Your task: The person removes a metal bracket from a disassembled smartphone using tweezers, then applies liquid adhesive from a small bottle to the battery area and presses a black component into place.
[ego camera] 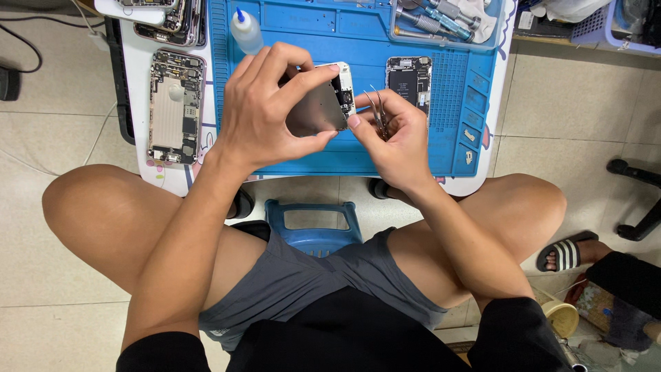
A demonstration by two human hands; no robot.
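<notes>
From the head view, a small clear squeeze bottle with a blue tip (245, 32) stands at the top edge of the blue silicone work mat (296, 162) on the bench — its label is too small to make out. The opened white phone with a grey metal backplate (323, 103) is raised over the mat, between both hands. The left hand (265, 110) pinches it, thumb below, fingers curled over the top. The right hand (392, 138) touches its right edge — fingers closed on thin steel tweezers (377, 109).
</notes>
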